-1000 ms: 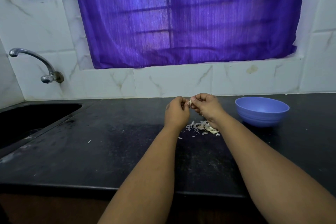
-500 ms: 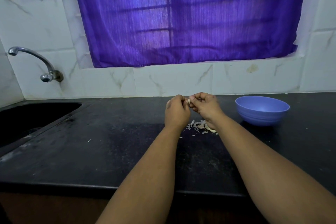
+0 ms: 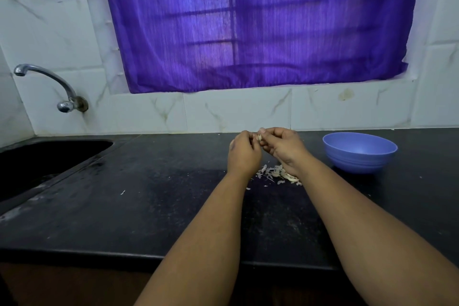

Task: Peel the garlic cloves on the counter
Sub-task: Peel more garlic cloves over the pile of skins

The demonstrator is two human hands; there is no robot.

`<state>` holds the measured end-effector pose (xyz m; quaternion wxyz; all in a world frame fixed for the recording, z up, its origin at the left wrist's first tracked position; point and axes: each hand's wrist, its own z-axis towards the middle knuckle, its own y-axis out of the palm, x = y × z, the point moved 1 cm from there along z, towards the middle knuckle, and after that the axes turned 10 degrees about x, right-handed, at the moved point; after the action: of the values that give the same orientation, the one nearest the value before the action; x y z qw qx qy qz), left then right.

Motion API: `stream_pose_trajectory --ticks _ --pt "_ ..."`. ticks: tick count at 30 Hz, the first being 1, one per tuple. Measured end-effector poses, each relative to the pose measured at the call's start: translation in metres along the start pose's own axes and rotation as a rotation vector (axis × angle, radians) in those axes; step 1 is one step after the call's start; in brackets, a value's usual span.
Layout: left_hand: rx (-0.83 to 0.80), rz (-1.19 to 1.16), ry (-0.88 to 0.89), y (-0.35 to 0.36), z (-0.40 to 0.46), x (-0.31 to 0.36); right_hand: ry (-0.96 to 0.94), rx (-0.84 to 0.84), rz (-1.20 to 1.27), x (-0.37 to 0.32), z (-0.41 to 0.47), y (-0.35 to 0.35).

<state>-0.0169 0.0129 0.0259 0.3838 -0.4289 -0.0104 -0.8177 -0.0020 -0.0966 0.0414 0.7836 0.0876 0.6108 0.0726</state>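
Observation:
A small pale garlic clove [image 3: 259, 136] is held above the black counter [image 3: 149, 206], between the fingertips of both hands. My left hand [image 3: 244, 154] pinches it from the left with curled fingers. My right hand [image 3: 283, 146] pinches it from the right, thumb and fingers bent round it. Most of the clove is hidden by the fingers. Below the hands a small heap of white garlic skins and cloves [image 3: 277, 173] lies on the counter, partly covered by my right wrist.
A blue plastic bowl [image 3: 359, 152] stands on the counter right of the hands. A dark sink [image 3: 44, 161] is set into the counter at far left, with a metal tap [image 3: 49, 87] on the tiled wall. A purple curtain [image 3: 248, 22] hangs behind.
Both hands have stayed together on the clove, with only slight finger movement. The view has shifted a little.

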Motion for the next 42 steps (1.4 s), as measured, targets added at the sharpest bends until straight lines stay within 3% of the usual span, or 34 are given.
stream_pose_trajectory --ticks 26,33,37,42 --pt "-0.076 -0.006 -0.223 -0.005 0.0 -0.002 0.045 0.03 -0.052 -0.005 0.006 -0.01" --pt "-0.139 0.128 -0.197 -0.005 0.003 -0.006 -0.145 0.201 -0.392 -0.008 0.014 -0.025" --pt "-0.229 0.198 -0.164 0.0 0.001 -0.012 -0.273 0.178 -0.667 -0.012 0.01 -0.028" --pt "-0.226 0.249 -0.097 0.0 -0.001 -0.012 -0.243 0.087 -0.941 -0.011 0.005 -0.026"
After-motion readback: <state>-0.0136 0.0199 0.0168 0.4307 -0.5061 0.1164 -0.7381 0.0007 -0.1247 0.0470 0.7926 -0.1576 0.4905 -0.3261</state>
